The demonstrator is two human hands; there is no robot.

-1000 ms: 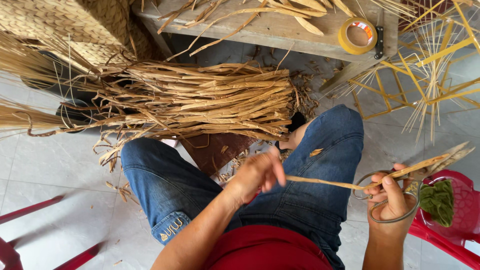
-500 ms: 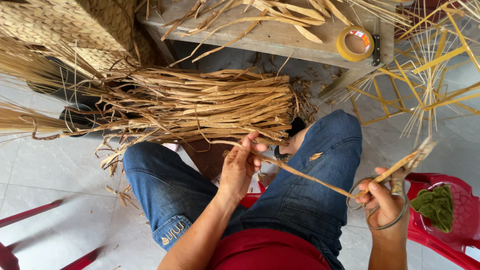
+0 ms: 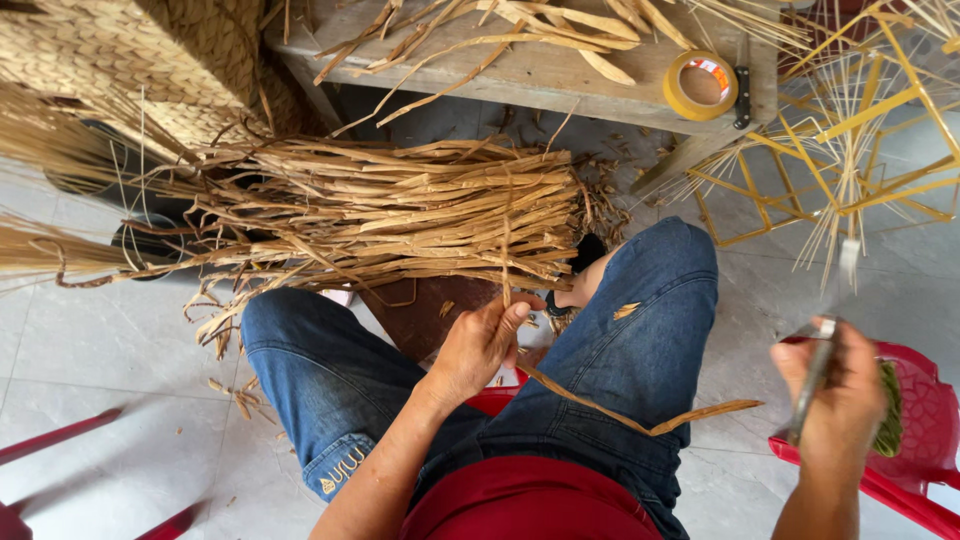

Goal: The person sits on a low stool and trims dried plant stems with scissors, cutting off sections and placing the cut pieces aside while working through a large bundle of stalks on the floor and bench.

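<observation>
I sit in blue jeans with a big bundle of dried tan reed strips (image 3: 400, 215) lying across the floor in front of my knees. My left hand (image 3: 478, 345) pinches one long strip (image 3: 640, 425) between my legs. One end of the strip points up toward the bundle and the other trails down over my right thigh. My right hand (image 3: 842, 400) is off to the right, closed around a blurred pair of metal scissors (image 3: 815, 368), apart from the strip.
A wooden bench (image 3: 560, 75) at the top carries loose strips and a roll of yellow tape (image 3: 700, 87). A woven basket (image 3: 120, 50) sits top left, a yellow stick frame (image 3: 860, 120) top right, and a red plastic stool (image 3: 930, 465) by my right hand.
My right hand let the strip's end go and pulled away right with the scissors. My left hand lowered slightly, and the strip's free end now hangs over my thigh.
</observation>
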